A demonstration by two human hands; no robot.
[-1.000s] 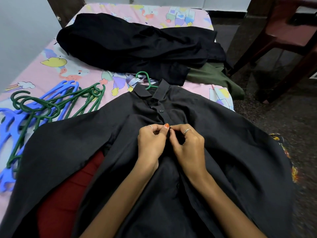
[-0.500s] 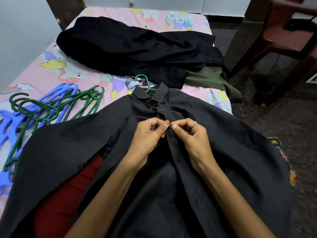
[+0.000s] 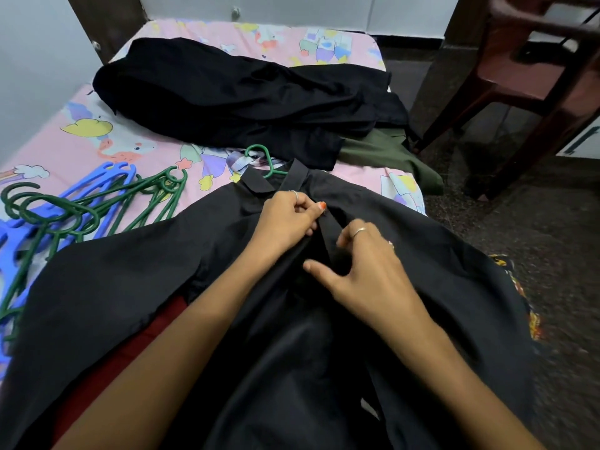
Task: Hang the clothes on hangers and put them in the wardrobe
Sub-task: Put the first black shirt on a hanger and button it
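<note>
1. Two bare forearms reach in from the near edge over a black shirt [image 3: 406,254] spread front-up across the near half of the bed [image 3: 81,147], its collar pointing far.
2. Red cloth [image 3: 107,362] shows beneath the shirt's near left side.
3. At the shirt's front placket, the right hand [image 3: 363,274] hovers with thumb and fingers spread and loosely bent; they grasp nothing, though the fingertips lie at or just above the fabric.
4. Slightly farther and to the left, the left hand [image 3: 285,219] pinches the placket edge just below the collar between thumb and curled fingers.
5. Sticking out of the collar is the hook of a green hanger [image 3: 264,159], whose body is hidden inside the shirt.
6. On the left side of the bed lies a tangled heap of spare hangers [image 3: 81,209], green and blue, touching the shirt's left sleeve.
7. Farther back, a pile of black clothes [image 3: 243,95] stretches across the pink cartoon-print sheet.
8. An olive green garment [image 3: 389,154] lies at the pile's right, at the bed's right edge.
9. On the floor at far right stands a dark red plastic chair [image 3: 526,76].
</note>
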